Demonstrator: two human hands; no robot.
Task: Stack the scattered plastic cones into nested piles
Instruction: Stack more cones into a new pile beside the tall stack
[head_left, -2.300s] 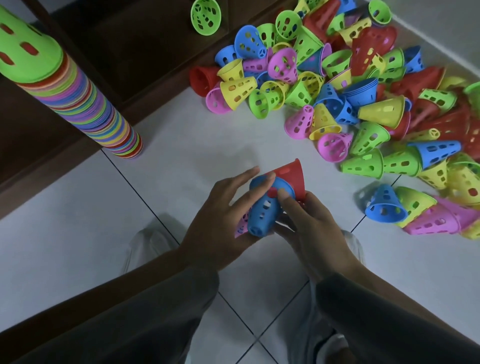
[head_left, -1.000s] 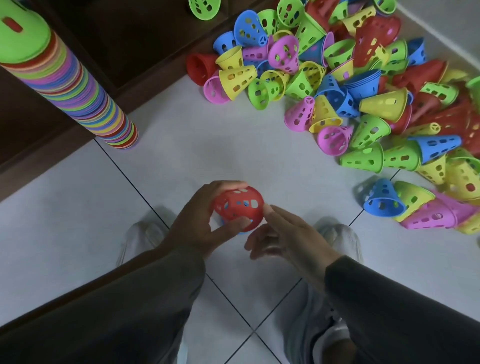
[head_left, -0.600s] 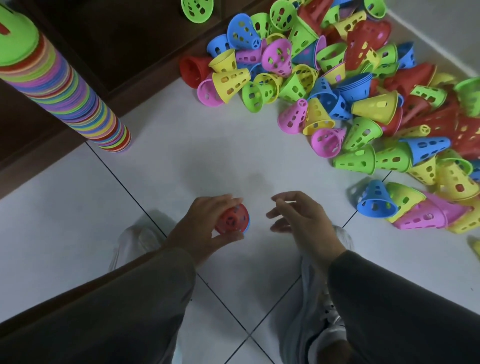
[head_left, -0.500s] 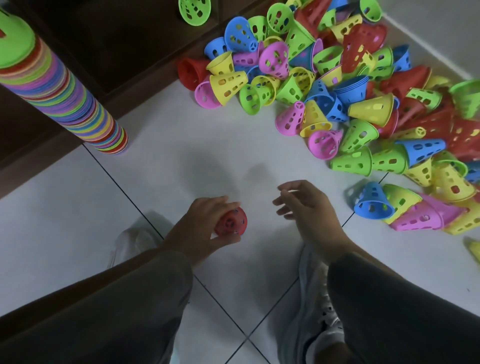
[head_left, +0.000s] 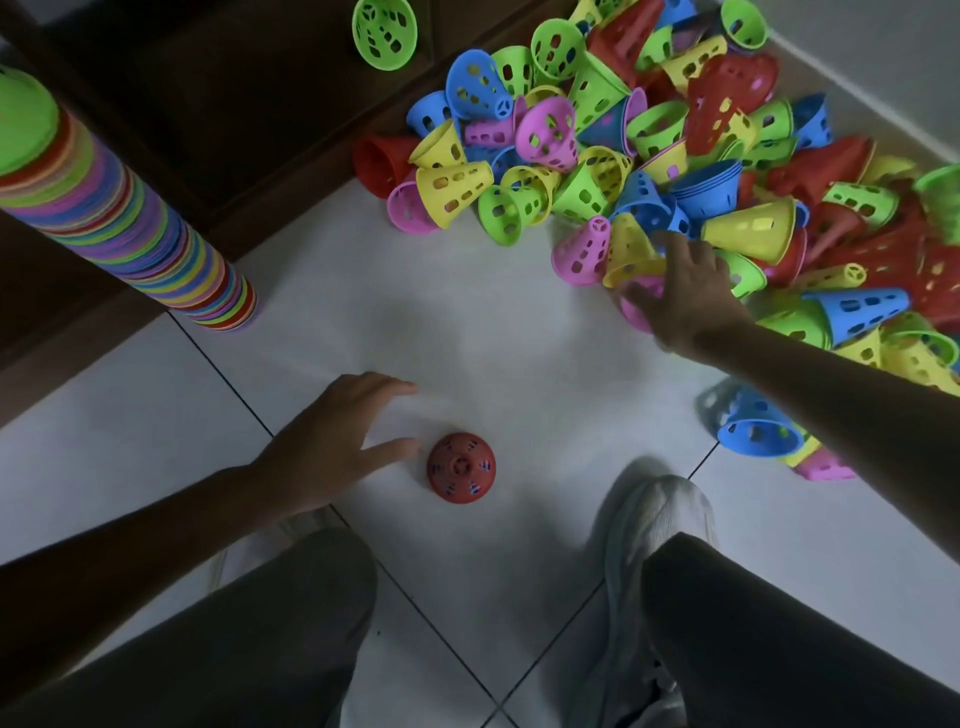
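We see left hand (head_left: 332, 441) splayed, empty beside upright red cone (head_left: 461, 467), tip up; right hand (head_left: 680, 291) outstretched, gripping pink cone (head_left: 636, 304).

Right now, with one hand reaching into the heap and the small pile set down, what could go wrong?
1. The right hand presses on a pink perforated plastic cone at the heap's edge; the yellow perforated cone leaning above may tumble.
2. The small red-topped nested pile stands free on the white tiled floor beside the open left hand; a careless sweep could topple it.
3. The tall multicoloured nested tower looks tilted and might fall if bumped.
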